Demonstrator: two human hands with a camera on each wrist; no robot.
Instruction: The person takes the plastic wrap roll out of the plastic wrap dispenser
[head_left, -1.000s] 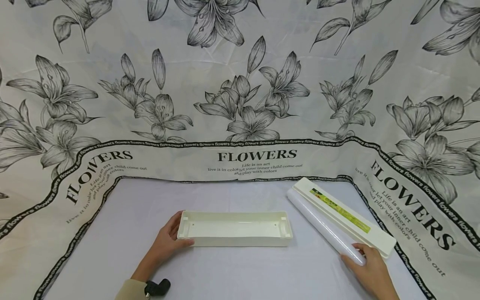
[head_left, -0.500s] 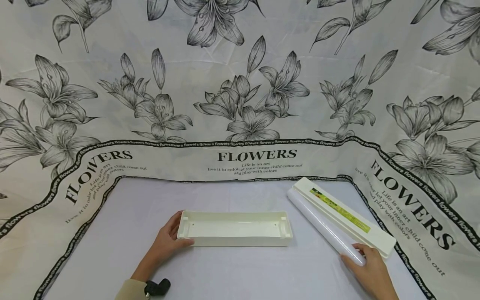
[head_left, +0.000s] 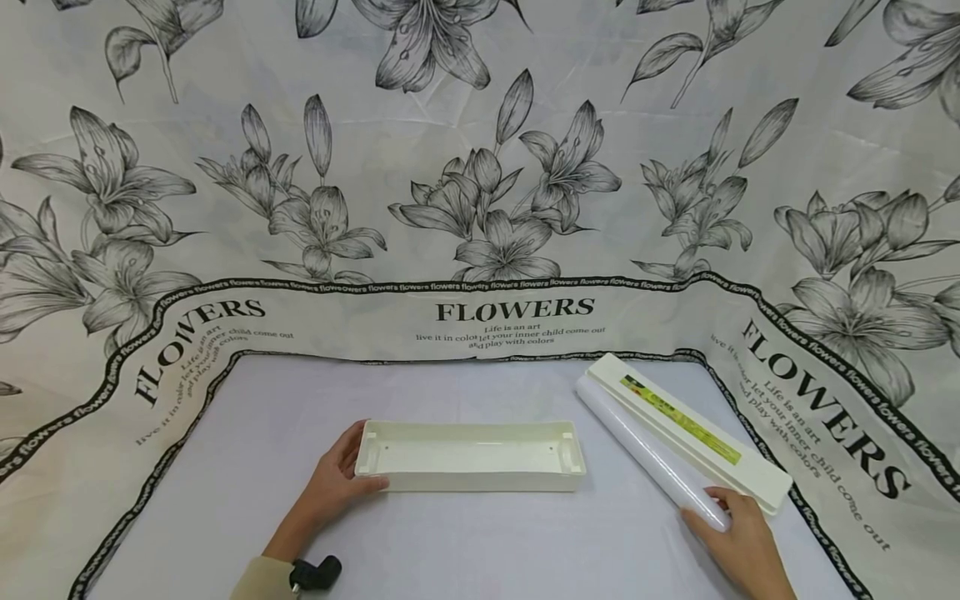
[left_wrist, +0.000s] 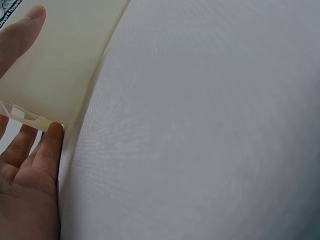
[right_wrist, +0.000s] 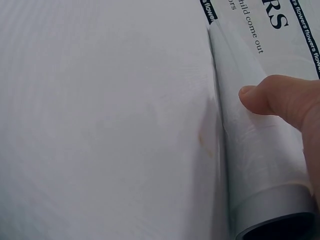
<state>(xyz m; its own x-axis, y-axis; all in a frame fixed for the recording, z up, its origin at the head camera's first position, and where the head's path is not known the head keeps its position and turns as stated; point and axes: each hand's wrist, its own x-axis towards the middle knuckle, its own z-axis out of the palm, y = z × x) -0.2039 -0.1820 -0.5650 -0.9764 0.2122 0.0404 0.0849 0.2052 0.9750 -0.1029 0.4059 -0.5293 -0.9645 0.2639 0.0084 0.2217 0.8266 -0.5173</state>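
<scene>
A long, shallow cream plastic box (head_left: 480, 482) lies open side up on the white cloth in the head view. My left hand (head_left: 334, 483) grips its left end, thumb along the front wall and fingers round the end. In the left wrist view, fingertips (left_wrist: 54, 132) meet the edge of the box (left_wrist: 65, 60). To the right, a roll of clear plastic wrap (head_left: 645, 446) lies slantwise. My right hand (head_left: 744, 542) holds its near end. The right wrist view shows the thumb (right_wrist: 262, 95) on the wrap and the roll's hollow grey core (right_wrist: 272, 200).
Right beside the roll lies a long cream lid (head_left: 759, 481) with a yellow-green label (head_left: 682, 421), at the same slant. A flower-printed cloth (head_left: 517, 342) hangs behind and at both sides of the white table surface (head_left: 480, 550). A black device (head_left: 317, 573) sits on the left wrist.
</scene>
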